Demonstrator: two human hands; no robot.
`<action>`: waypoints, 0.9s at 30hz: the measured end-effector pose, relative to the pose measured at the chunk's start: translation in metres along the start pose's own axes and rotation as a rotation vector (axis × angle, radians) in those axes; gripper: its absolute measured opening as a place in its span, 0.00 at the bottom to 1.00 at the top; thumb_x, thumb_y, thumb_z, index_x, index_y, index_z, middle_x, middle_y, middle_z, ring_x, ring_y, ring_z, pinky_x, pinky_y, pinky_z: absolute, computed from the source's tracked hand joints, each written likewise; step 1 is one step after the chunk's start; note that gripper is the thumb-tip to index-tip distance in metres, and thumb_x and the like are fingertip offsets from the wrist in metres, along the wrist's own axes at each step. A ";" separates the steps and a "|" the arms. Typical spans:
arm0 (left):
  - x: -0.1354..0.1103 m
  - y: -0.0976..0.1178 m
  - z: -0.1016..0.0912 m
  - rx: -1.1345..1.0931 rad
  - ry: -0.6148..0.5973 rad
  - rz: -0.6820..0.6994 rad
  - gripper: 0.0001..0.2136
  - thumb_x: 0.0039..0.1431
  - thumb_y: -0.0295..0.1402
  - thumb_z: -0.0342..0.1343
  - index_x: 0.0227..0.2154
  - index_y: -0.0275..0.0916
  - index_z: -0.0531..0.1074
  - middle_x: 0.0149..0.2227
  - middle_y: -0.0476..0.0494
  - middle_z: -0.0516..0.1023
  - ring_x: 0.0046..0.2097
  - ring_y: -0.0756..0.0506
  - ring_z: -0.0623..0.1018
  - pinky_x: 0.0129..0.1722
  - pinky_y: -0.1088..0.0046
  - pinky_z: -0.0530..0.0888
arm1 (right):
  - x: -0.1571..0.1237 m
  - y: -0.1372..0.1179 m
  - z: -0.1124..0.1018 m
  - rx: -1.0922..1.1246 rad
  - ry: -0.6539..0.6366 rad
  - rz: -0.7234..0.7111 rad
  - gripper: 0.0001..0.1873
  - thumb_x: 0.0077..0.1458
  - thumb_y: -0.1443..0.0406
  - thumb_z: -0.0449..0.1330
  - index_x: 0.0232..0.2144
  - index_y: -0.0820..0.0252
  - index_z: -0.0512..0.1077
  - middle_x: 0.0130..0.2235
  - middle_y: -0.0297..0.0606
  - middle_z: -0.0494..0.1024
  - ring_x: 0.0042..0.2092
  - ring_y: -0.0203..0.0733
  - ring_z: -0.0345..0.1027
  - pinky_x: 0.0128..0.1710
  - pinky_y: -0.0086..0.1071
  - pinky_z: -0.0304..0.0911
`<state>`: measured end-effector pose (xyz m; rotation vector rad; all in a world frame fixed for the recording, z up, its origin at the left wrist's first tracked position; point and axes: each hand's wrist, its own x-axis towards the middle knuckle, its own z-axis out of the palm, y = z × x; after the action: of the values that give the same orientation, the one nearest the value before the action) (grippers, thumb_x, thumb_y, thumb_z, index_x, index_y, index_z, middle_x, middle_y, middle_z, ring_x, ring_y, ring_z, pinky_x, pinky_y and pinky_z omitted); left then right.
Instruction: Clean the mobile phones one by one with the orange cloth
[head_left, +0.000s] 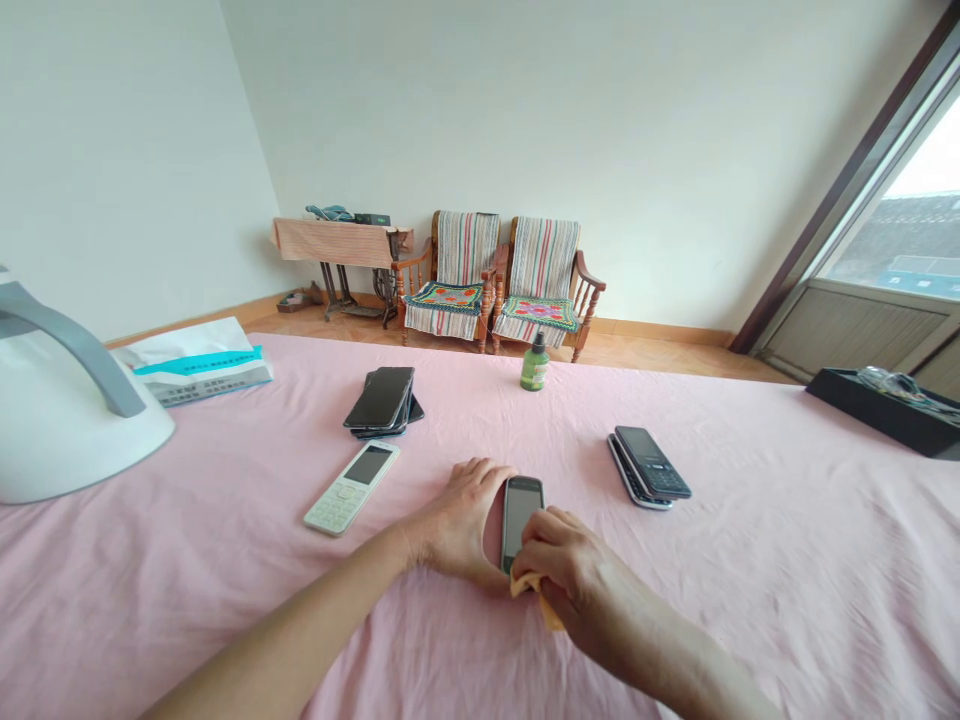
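A small dark phone (521, 510) lies face up on the pink cloth (787, 560) in front of me. My left hand (459, 520) rests beside it, fingers curled round its left edge and holding it in place. My right hand (564, 565) is closed on a small yellow cloth (541, 596) and presses it on the lower part of the phone. A white keypad phone (352, 487) lies to the left. A stack of dark smartphones (382, 401) sits behind it. Two dark keypad phones (649, 466) lie stacked to the right.
A green spray bottle (534, 363) stands at the far edge of the table. A white domed appliance (60, 410) and a white packet (199, 362) are at the left. A black tray (885, 410) sits at the right. Two wooden chairs (495, 285) stand against the wall.
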<state>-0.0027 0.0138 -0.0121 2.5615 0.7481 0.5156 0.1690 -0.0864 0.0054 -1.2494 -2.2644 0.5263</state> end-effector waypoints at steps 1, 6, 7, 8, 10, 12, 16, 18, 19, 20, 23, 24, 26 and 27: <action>0.000 0.000 0.000 0.000 0.003 0.003 0.44 0.22 0.48 0.68 0.49 0.42 0.60 0.47 0.41 0.65 0.48 0.36 0.66 0.50 0.57 0.62 | 0.001 0.000 0.001 -0.001 0.002 -0.009 0.17 0.52 0.81 0.50 0.29 0.58 0.72 0.35 0.36 0.70 0.38 0.38 0.60 0.36 0.31 0.56; 0.000 0.000 0.000 -0.004 -0.003 -0.001 0.44 0.24 0.48 0.68 0.50 0.44 0.59 0.47 0.42 0.65 0.48 0.36 0.66 0.50 0.57 0.62 | -0.001 0.001 -0.003 0.010 0.006 0.010 0.19 0.47 0.84 0.50 0.29 0.57 0.71 0.35 0.33 0.69 0.37 0.36 0.60 0.37 0.30 0.55; 0.000 0.000 0.000 -0.005 -0.005 -0.005 0.44 0.24 0.48 0.68 0.50 0.44 0.59 0.47 0.42 0.65 0.48 0.36 0.66 0.50 0.57 0.62 | -0.001 0.001 -0.005 0.007 0.005 0.017 0.20 0.46 0.84 0.50 0.29 0.57 0.71 0.35 0.33 0.69 0.37 0.36 0.60 0.37 0.30 0.55; 0.000 0.000 0.000 -0.006 -0.006 -0.007 0.44 0.24 0.48 0.68 0.49 0.44 0.59 0.47 0.42 0.65 0.48 0.36 0.66 0.50 0.57 0.62 | -0.001 0.001 -0.005 0.007 0.002 0.020 0.20 0.45 0.84 0.50 0.28 0.57 0.71 0.35 0.33 0.69 0.37 0.36 0.60 0.37 0.30 0.55; 0.000 0.000 0.000 -0.006 -0.005 -0.007 0.43 0.24 0.48 0.68 0.49 0.44 0.59 0.47 0.42 0.65 0.48 0.36 0.66 0.50 0.57 0.62 | 0.000 0.000 -0.005 0.018 0.000 0.015 0.19 0.46 0.83 0.50 0.28 0.57 0.70 0.36 0.33 0.69 0.37 0.36 0.60 0.36 0.30 0.56; 0.000 -0.001 0.001 -0.002 0.000 -0.005 0.43 0.24 0.48 0.68 0.49 0.44 0.59 0.47 0.42 0.65 0.48 0.35 0.65 0.50 0.57 0.61 | 0.001 -0.001 -0.004 0.032 -0.002 0.007 0.18 0.48 0.82 0.50 0.29 0.57 0.70 0.36 0.34 0.69 0.38 0.36 0.60 0.36 0.29 0.56; 0.000 -0.001 0.002 0.000 -0.002 -0.010 0.44 0.23 0.48 0.68 0.49 0.45 0.59 0.47 0.42 0.65 0.48 0.35 0.66 0.50 0.56 0.61 | -0.001 0.001 -0.005 0.020 -0.007 0.025 0.19 0.46 0.83 0.50 0.29 0.56 0.71 0.35 0.33 0.70 0.38 0.36 0.61 0.36 0.29 0.56; 0.000 -0.001 0.001 -0.003 -0.007 -0.014 0.43 0.24 0.47 0.68 0.49 0.45 0.59 0.47 0.42 0.65 0.48 0.35 0.66 0.50 0.56 0.62 | -0.001 0.001 -0.006 0.012 -0.005 0.027 0.18 0.46 0.83 0.51 0.28 0.56 0.71 0.35 0.33 0.70 0.37 0.36 0.61 0.36 0.30 0.56; 0.000 -0.001 0.001 -0.006 -0.008 -0.013 0.43 0.24 0.47 0.68 0.49 0.44 0.59 0.47 0.42 0.65 0.48 0.35 0.66 0.50 0.56 0.62 | 0.000 0.000 -0.005 0.012 -0.004 0.023 0.18 0.47 0.82 0.51 0.27 0.57 0.71 0.35 0.33 0.70 0.37 0.37 0.61 0.36 0.30 0.56; 0.000 -0.001 0.001 -0.009 -0.008 -0.011 0.43 0.24 0.47 0.68 0.49 0.44 0.59 0.47 0.42 0.65 0.48 0.35 0.66 0.50 0.56 0.62 | 0.001 -0.001 -0.005 0.015 -0.003 0.017 0.17 0.47 0.82 0.51 0.27 0.57 0.71 0.35 0.34 0.70 0.37 0.37 0.61 0.36 0.30 0.56; 0.000 -0.001 0.000 -0.019 -0.014 -0.003 0.44 0.23 0.47 0.68 0.49 0.44 0.58 0.48 0.42 0.65 0.48 0.35 0.65 0.51 0.56 0.61 | 0.001 -0.005 -0.002 0.037 -0.008 0.023 0.18 0.47 0.82 0.50 0.28 0.57 0.72 0.35 0.35 0.70 0.37 0.37 0.62 0.35 0.29 0.57; 0.000 -0.001 0.000 -0.020 -0.019 -0.001 0.44 0.24 0.47 0.68 0.50 0.44 0.58 0.48 0.42 0.65 0.48 0.35 0.65 0.51 0.56 0.61 | 0.000 -0.005 -0.002 0.049 -0.009 0.030 0.19 0.46 0.82 0.50 0.29 0.57 0.72 0.35 0.35 0.70 0.38 0.37 0.62 0.35 0.29 0.57; 0.000 -0.001 -0.001 -0.016 -0.021 0.000 0.44 0.24 0.47 0.68 0.50 0.45 0.58 0.47 0.42 0.65 0.48 0.35 0.66 0.50 0.56 0.61 | -0.002 -0.005 -0.003 0.070 -0.008 0.044 0.21 0.44 0.83 0.49 0.29 0.57 0.72 0.36 0.34 0.70 0.38 0.36 0.63 0.36 0.28 0.57; 0.000 -0.001 -0.001 -0.012 -0.020 0.001 0.44 0.24 0.47 0.68 0.50 0.45 0.58 0.47 0.42 0.65 0.48 0.35 0.66 0.50 0.56 0.61 | -0.003 -0.004 -0.005 0.080 -0.010 0.044 0.21 0.43 0.83 0.49 0.29 0.57 0.72 0.37 0.34 0.70 0.39 0.36 0.63 0.37 0.28 0.58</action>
<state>-0.0036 0.0146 -0.0121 2.5521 0.7343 0.4932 0.1708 -0.0904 0.0107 -1.2620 -2.2063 0.6343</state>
